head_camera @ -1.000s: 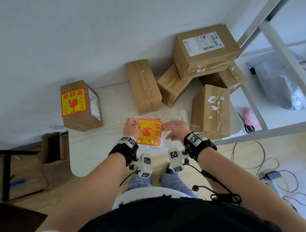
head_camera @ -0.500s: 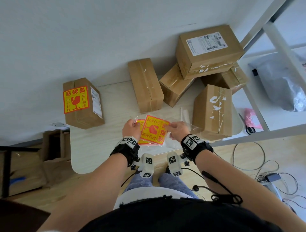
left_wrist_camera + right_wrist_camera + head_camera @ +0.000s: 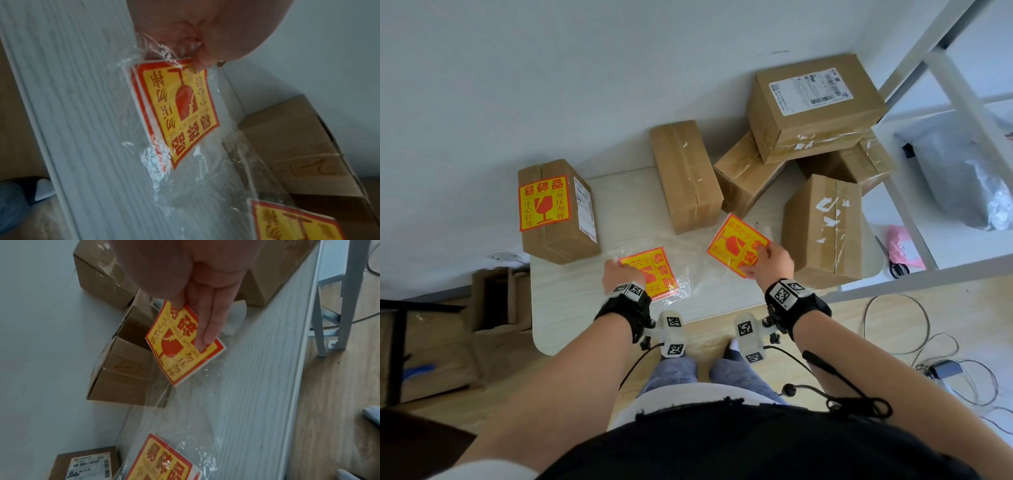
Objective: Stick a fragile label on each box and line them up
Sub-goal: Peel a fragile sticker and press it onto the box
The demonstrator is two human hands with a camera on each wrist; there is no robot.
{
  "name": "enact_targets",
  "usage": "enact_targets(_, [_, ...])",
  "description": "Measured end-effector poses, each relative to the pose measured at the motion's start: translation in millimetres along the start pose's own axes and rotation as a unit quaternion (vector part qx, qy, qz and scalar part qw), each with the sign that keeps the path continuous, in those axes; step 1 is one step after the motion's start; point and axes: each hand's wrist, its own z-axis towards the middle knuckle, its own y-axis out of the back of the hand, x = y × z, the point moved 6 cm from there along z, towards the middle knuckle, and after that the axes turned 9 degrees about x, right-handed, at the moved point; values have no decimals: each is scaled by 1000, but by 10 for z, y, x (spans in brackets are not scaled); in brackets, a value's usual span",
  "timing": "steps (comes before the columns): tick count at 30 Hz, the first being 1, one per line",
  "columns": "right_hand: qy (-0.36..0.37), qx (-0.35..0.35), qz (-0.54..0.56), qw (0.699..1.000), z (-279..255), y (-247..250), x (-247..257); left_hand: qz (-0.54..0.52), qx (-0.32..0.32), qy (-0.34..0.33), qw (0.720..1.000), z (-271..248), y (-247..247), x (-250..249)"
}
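Note:
My right hand [image 3: 765, 262] pinches one red-and-yellow fragile label [image 3: 734, 245] [image 3: 180, 344] above the table, just left of an upright unlabelled box [image 3: 825, 226]. My left hand [image 3: 616, 274] pinches the clear bag with the label stack [image 3: 654, 274] [image 3: 176, 110] at its left edge, low over the table. A box with a fragile label stuck on it [image 3: 554, 209] stands at the table's left end. Another plain box [image 3: 685, 174] lies at the back centre, and a pile of boxes [image 3: 811, 109] sits at the back right.
The white table [image 3: 571, 308] stands against a grey wall. A white shelf frame [image 3: 945, 260] rises on the right with scissors [image 3: 893, 263] and a pink item on it. Cables [image 3: 928, 353] lie on the floor to the right, open cartons [image 3: 493, 298] to the left.
My right hand has drawn one label out of the bag and carried it right toward the upright box. The left hand stays on the bag with the stack.

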Motion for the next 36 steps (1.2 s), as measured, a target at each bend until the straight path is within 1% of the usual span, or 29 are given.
enact_targets(2, [19, -35, -1, 999, -58, 83, 85, -45, -10, 15, 999, -40, -7, 28])
enact_targets(4, [44, -72, -15, 996, -121, 176, 216, -85, -24, 8, 996, -100, 0, 5])
enact_targets(5, [55, -82, -21, 995, -149, 216, 283, -76, -31, 4, 997, -131, 17, -26])
enact_targets(7, [80, -99, -22, 992, -177, 276, 391, -27, -52, -11, 998, -202, 69, -137])
enact_targets(8, [89, -106, -26, 990, -184, 302, 434, -2, -61, -38, 997, -227, 78, -226])
enact_targets(9, [97, -107, -31, 989, -186, 321, 465, 12, -61, -83, 995, -261, 62, -332])
enact_targets(10, [106, -107, -34, 988, -181, 336, 492, 12, -49, -143, 988, -303, 21, -467])
enact_targets(12, [122, -88, -38, 988, -190, 351, 544, 0, 0, -277, 961, -439, -100, -758])
enact_targets(13, [129, -75, -45, 988, -202, 354, 565, 4, 20, -328, 944, -533, -148, -904])
enact_targets(14, [135, -60, -58, 987, -208, 356, 574, 9, 33, -367, 930, -623, -185, -1041])
enact_targets(16, [144, -24, -91, 985, -239, 368, 580, -1, 65, -408, 911, -782, -241, -1287])
enact_targets(18, [160, 2, -124, 979, -272, 392, 573, -8, 102, -418, 902, -888, -302, -1468])
enact_targets(21, [186, 5, -155, 970, -276, 475, 555, 43, 151, -436, 886, -995, -438, -1652])
enact_targets(25, [190, 13, -127, 974, -264, 620, 515, 104, 231, -436, 864, -1119, -697, -1745])
enact_targets(27, [196, 17, -126, 972, -275, 684, 510, 88, 276, -413, 864, -1191, -824, -1755])
enact_targets(31, [211, -1, -145, 967, -292, 808, 499, 55, 336, -361, 868, -1338, -1024, -1771])
enact_targets(34, [226, -43, -151, 961, -323, 933, 470, 33, 383, -301, 872, -1435, -1122, -1783])
enact_targets(36, [236, -85, -154, 956, -351, 1036, 463, 22, 383, -273, 882, -1450, -1155, -1801])
